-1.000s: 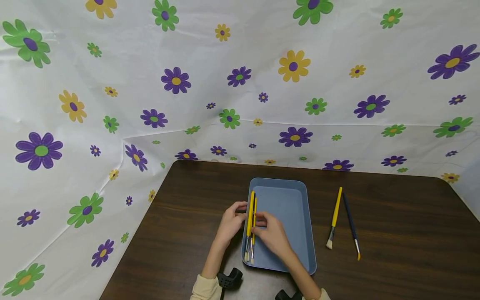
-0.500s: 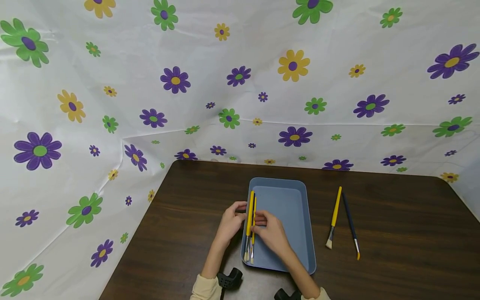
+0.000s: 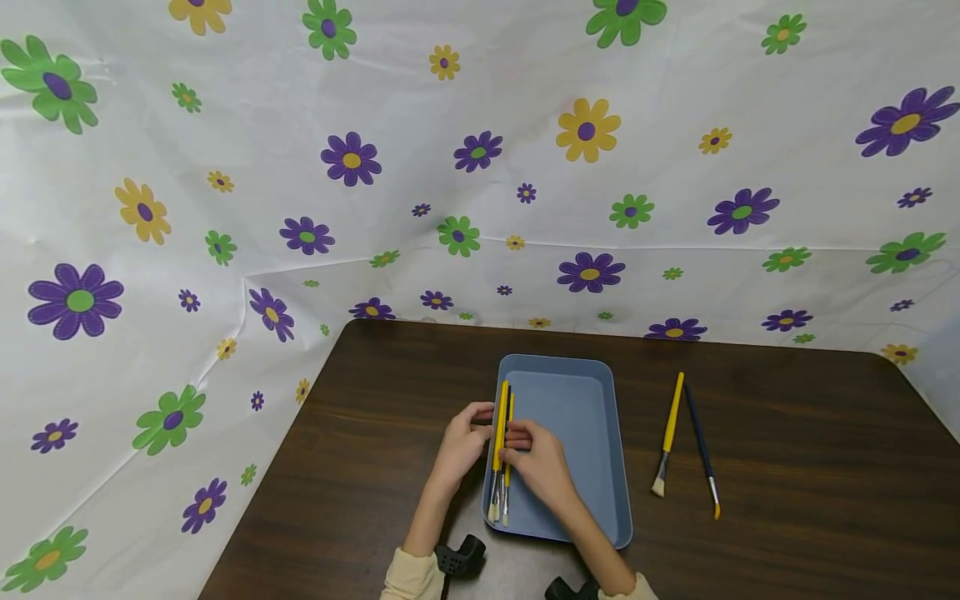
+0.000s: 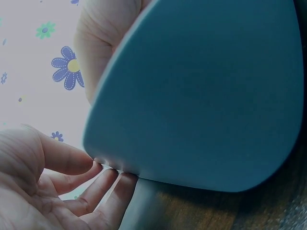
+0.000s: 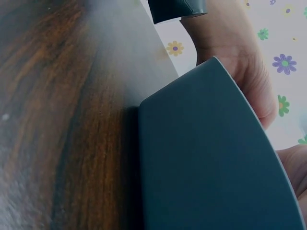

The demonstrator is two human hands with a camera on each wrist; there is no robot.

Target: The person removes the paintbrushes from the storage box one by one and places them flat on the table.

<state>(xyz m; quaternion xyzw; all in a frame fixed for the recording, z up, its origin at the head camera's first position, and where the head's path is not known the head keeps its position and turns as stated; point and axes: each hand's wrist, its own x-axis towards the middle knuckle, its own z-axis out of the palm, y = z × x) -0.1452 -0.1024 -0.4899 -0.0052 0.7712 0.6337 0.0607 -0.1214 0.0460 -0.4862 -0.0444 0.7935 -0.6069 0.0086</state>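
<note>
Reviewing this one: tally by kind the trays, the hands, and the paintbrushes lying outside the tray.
Trays: 1 (blue tray)
Hands: 2 (left hand, right hand)
Paintbrushes outside: 2 (yellow-handled brush, dark blue brush)
Total: 5

On my head feed, the grey-blue tray (image 3: 566, 400) sits on the dark wooden table (image 3: 360, 467), long sides running near to far. Over on its left side I've got the left hand (image 3: 463, 444), fingertips at the rim. And here's the right hand (image 3: 543, 467), reaching over the tray, thumb and fingers pinching the slimmer yellow brush (image 3: 512, 407)! Just left of that lies a thicker yellow brush (image 3: 502, 417), pale bristles at the near end. Off to the right, well apart from the tray, I see a yellow-handled brush (image 3: 672, 417) beside a navy brush (image 3: 701, 433), orange tip pointing near. Beyond: a flowered white sheet (image 3: 270, 108).
</note>
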